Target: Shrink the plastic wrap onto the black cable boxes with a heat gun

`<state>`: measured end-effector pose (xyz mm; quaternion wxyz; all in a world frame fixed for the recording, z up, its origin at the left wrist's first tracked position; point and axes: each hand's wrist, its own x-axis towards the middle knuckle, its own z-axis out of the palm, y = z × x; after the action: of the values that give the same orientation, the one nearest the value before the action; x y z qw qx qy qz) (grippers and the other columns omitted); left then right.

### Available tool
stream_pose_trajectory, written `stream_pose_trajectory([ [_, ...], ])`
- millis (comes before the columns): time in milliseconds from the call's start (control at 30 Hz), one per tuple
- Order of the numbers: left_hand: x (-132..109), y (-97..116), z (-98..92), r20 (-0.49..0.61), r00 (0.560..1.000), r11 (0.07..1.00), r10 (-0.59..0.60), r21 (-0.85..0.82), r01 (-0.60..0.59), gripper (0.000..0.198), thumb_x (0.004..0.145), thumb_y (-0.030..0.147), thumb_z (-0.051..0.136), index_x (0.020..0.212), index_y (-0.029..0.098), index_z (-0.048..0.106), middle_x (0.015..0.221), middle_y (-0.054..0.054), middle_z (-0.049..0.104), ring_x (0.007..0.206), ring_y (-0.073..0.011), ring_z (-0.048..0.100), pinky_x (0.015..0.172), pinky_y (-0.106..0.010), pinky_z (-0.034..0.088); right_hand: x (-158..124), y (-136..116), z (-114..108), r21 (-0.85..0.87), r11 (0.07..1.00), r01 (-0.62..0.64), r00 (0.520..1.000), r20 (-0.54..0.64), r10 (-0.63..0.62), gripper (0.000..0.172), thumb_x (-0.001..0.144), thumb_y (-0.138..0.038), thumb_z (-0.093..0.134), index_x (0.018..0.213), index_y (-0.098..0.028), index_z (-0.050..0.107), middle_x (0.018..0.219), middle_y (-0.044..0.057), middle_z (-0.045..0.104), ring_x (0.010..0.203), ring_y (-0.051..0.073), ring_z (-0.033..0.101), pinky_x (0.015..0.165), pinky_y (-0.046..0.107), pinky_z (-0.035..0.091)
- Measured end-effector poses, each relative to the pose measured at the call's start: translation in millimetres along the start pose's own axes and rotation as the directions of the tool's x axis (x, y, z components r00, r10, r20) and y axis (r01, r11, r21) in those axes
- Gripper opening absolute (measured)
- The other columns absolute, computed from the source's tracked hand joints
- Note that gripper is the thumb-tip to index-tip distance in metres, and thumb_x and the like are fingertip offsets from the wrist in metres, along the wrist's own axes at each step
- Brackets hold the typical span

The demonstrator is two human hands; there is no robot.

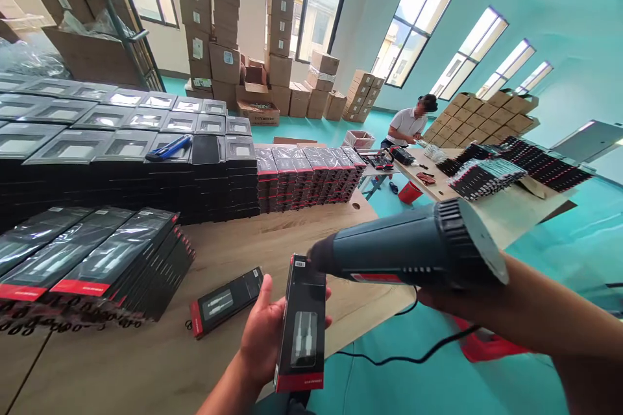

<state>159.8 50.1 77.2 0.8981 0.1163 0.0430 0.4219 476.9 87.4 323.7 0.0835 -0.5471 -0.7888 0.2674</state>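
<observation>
My left hand (263, 337) is wrapped round a narrow black and red retail box (302, 318) with a window showing a white cable with plugs. In my right hand (462, 301) is a dark heat gun (389, 243), its nozzle pointing left at the top end of the box. Most of the right hand's fingers are hidden behind the heat gun. A second box of the same kind (228, 301) lies flat on the wooden table (233, 243), just left of my left hand.
Stacked black and red boxes (111, 253) stand at the left, with wrapped ones (306, 168) behind. A blue cutter (169, 148) lies on the rear stacks. A black cord (413, 360) hangs by the table edge. Another person (406, 126) works at a farther table (448, 191). Cartons (280, 32) line the wall.
</observation>
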Motion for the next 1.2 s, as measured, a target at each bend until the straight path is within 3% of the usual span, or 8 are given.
stream_pose_trajectory([
  [133,-3,-4,2.3,-0.008,1.000,1.000,-0.018,-0.005,0.018,0.091,0.102,0.078,0.026,0.153,0.009,0.056,0.160,-0.018,0.054,0.123,-0.0401,0.071,0.104,-0.049,0.054,1,-11,2,0.063,0.997,0.037,0.994,0.097,-0.043,0.032,0.092,-0.059,0.072,0.119,-0.042,0.072,0.118,-0.003,0.080,0.103,0.031,0.075,0.090,0.040,0.066],
  [400,-6,-1,7.9,-0.020,0.999,0.999,-0.043,-0.031,0.042,0.092,0.101,0.079,0.025,0.148,0.009,0.062,0.153,-0.017,0.063,0.122,-0.0398,0.072,0.103,-0.048,0.054,-13,-11,1,0.091,0.994,0.056,0.993,0.094,-0.064,0.028,0.090,-0.057,0.074,0.117,-0.051,0.072,0.114,-0.010,0.081,0.100,0.026,0.076,0.094,0.036,0.064],
  [600,-6,-5,9.9,-0.119,0.992,0.999,-0.051,-0.008,0.051,0.096,0.097,0.084,0.029,0.148,0.009,0.061,0.152,-0.021,0.063,0.116,-0.0394,0.074,0.098,-0.047,0.055,-23,15,9,0.055,0.978,-0.201,0.979,-0.016,0.203,0.038,0.086,-0.070,0.072,0.110,-0.040,0.071,0.093,-0.004,0.082,0.083,0.028,0.075,0.070,0.035,0.067],
  [767,-1,-15,10.6,-0.274,0.962,0.997,-0.017,0.072,0.038,0.090,0.095,0.085,0.034,0.122,0.010,0.076,0.110,-0.019,0.081,0.092,-0.0342,0.079,0.079,-0.040,0.058,-15,-3,23,0.137,0.988,-0.070,0.994,0.089,0.058,0.030,0.088,-0.065,0.072,0.108,-0.042,0.070,0.099,-0.006,0.083,0.091,0.027,0.078,0.080,0.035,0.068],
  [867,0,-19,15.7,-0.338,0.941,0.994,0.021,0.108,0.016,0.081,0.097,0.081,0.036,0.107,0.013,0.078,0.083,-0.012,0.078,0.075,-0.0267,0.074,0.073,-0.035,0.056,-25,6,22,0.096,0.995,-0.013,0.992,0.124,0.001,0.036,0.082,-0.057,0.082,0.115,-0.050,0.073,0.108,-0.008,0.084,0.094,0.028,0.080,0.083,0.034,0.069],
  [1033,2,-21,25.8,-0.411,0.909,0.989,0.074,0.149,-0.013,0.077,0.097,0.081,0.038,0.112,0.016,0.077,0.084,-0.008,0.074,0.073,-0.0202,0.068,0.072,-0.029,0.053,-24,2,15,0.023,0.997,-0.073,0.997,0.001,0.073,0.031,0.084,-0.063,0.077,0.111,-0.047,0.074,0.093,-0.007,0.085,0.079,0.029,0.080,0.065,0.034,0.070],
  [1133,4,-24,27.4,-0.394,0.913,0.984,0.101,0.178,-0.032,0.078,0.093,0.085,0.041,0.110,0.018,0.076,0.080,-0.005,0.071,0.072,-0.0185,0.065,0.068,-0.027,0.051,-7,-30,13,-0.011,0.999,0.031,0.996,0.081,-0.030,0.015,0.094,-0.055,0.067,0.099,-0.042,0.073,0.073,-0.006,0.079,0.077,0.026,0.077,0.071,0.034,0.069],
  [1200,5,-26,26.4,-0.389,0.914,0.982,0.111,0.184,-0.041,0.076,0.091,0.086,0.045,0.110,0.019,0.075,0.077,-0.003,0.070,0.070,-0.0181,0.064,0.066,-0.027,0.050,-5,-40,12,-0.039,0.993,0.114,0.989,0.097,-0.110,0.011,0.093,-0.049,0.068,0.102,-0.045,0.074,0.080,-0.006,0.080,0.087,0.026,0.078,0.080,0.033,0.068],
])
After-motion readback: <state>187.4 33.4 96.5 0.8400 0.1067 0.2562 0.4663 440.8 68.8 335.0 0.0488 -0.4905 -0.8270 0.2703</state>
